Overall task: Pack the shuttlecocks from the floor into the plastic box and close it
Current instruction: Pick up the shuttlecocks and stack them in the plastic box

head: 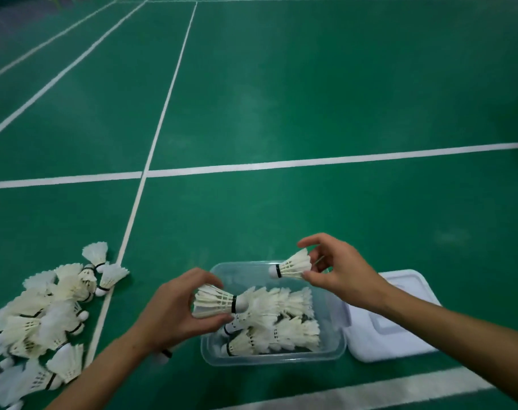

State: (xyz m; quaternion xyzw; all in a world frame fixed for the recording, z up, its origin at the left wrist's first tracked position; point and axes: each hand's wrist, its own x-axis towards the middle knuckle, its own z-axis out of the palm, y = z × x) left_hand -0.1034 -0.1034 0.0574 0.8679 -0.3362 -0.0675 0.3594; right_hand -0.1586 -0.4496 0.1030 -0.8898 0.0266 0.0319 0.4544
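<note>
A clear plastic box point(222, 358) sits on the green floor, partly filled with several white feather shuttlecocks point(287, 327) lying in rows. My left hand point(169, 312) grips one shuttlecock point(216, 301) by its feathers over the box's left side, cork pointing right. Above the box's far right corner, my right hand point(343, 273) pinches another shuttlecock point(292, 266) by the feather tips, cork pointing left. A loose heap of shuttlecocks point(44, 315) lies on the floor to the left.
The box's white lid point(397, 329) lies flat on the floor just right of the box. White court lines cross the green floor, one running beside the heap and another along the near edge.
</note>
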